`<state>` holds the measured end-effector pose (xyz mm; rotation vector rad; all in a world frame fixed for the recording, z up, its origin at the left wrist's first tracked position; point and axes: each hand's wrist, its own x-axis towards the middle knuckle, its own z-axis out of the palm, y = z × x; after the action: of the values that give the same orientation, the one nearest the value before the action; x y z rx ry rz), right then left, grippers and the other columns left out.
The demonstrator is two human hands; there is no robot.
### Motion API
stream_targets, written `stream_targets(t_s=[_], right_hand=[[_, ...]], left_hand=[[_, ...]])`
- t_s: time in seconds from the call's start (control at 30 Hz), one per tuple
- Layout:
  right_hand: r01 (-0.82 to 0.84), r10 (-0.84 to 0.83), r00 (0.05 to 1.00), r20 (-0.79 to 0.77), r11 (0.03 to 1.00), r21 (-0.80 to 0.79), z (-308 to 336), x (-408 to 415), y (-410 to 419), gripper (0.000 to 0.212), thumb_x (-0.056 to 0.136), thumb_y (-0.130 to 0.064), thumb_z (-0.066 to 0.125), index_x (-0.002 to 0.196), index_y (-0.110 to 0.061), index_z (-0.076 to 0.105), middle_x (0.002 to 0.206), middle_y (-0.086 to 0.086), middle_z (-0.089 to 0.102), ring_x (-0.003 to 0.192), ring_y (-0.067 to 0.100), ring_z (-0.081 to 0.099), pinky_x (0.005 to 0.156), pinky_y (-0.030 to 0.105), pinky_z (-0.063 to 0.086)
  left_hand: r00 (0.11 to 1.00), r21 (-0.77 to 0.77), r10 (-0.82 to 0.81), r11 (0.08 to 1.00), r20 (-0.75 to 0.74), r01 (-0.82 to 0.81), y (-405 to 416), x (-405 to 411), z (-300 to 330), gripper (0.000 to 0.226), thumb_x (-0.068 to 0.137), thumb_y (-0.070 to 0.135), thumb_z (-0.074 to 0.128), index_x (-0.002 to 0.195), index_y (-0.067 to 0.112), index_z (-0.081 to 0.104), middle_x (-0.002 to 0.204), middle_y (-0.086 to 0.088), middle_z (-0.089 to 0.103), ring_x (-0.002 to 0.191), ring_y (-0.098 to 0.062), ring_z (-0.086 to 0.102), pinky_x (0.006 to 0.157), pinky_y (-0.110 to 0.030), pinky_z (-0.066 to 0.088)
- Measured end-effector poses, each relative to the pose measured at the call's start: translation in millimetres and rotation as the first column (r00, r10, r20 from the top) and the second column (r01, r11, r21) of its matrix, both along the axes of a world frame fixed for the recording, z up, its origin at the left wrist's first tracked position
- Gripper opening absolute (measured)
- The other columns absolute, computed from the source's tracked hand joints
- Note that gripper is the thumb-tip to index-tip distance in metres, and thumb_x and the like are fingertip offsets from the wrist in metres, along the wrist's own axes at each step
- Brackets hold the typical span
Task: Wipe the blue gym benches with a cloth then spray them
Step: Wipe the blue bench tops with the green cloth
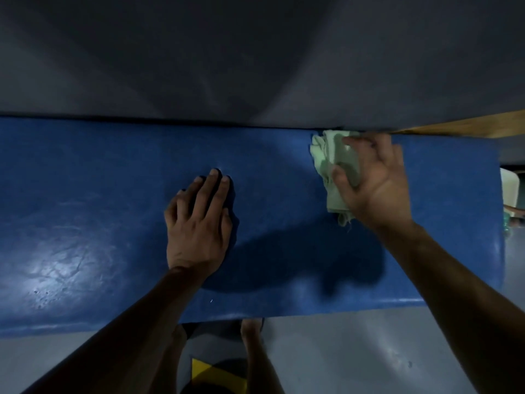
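A blue padded gym bench (pixel 99 209) runs across the whole view from left to right. My right hand (pixel 375 183) presses a crumpled pale green cloth (pixel 326 157) onto the bench's far right part, close to its back edge. The cloth sticks out to the left of and below my palm. My left hand (pixel 200 223) lies flat on the middle of the bench with its fingers together, holding nothing. No spray bottle shows.
A grey wall (pixel 255 58) rises directly behind the bench. A wooden strip (pixel 468 127) runs along the back right. The bench ends at the right (pixel 500 223), with a pale object (pixel 511 191) beyond it. My legs and grey floor (pixel 355 351) lie below the front edge.
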<state>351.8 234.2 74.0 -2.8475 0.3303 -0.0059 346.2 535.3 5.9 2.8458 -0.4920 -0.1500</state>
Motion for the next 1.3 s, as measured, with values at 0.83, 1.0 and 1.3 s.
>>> stream_targets(t_s=[0.83,1.0,1.3], right_hand=[[-0.234,0.238,0.971,0.025,0.966,-0.106,-58.8,32.2,99.1,0.057,0.097,-0.018,0.04,0.152,-0.002,0.035,0.16,0.017,0.033,0.15,0.033,0.026,0.123,0.049,0.021],[0.322,-0.32,0.947,0.03,0.945,-0.063,-58.2,5.0,45.1,0.058,0.102,-0.025,0.031,0.153,0.002,0.03,0.162,0.018,0.026,0.152,0.04,0.016,0.125,0.047,0.013],[-0.173,0.173,0.978,0.12,0.985,-0.017,-62.0,65.3,274.0,0.055,0.099,-0.016,0.042,0.152,-0.002,0.037,0.159,0.015,0.034,0.151,0.033,0.025,0.124,0.044,0.02]], left_hand=[[0.997,-0.191,0.071,0.979,0.024,-0.065,119.2,59.6,26.6,0.051,0.1,0.027,0.044,0.149,0.013,0.045,0.154,-0.01,0.044,0.134,-0.037,0.044,0.105,-0.051,0.034],[0.998,-0.065,0.037,0.997,0.055,-0.033,156.0,68.2,10.2,0.054,0.102,0.032,0.039,0.153,0.014,0.039,0.162,-0.006,0.033,0.147,-0.034,0.03,0.117,-0.053,0.02],[0.998,-0.039,0.022,0.999,0.056,-0.02,156.9,69.7,7.8,0.057,0.1,0.034,0.038,0.154,0.015,0.037,0.164,-0.004,0.03,0.148,-0.031,0.029,0.119,-0.052,0.02]])
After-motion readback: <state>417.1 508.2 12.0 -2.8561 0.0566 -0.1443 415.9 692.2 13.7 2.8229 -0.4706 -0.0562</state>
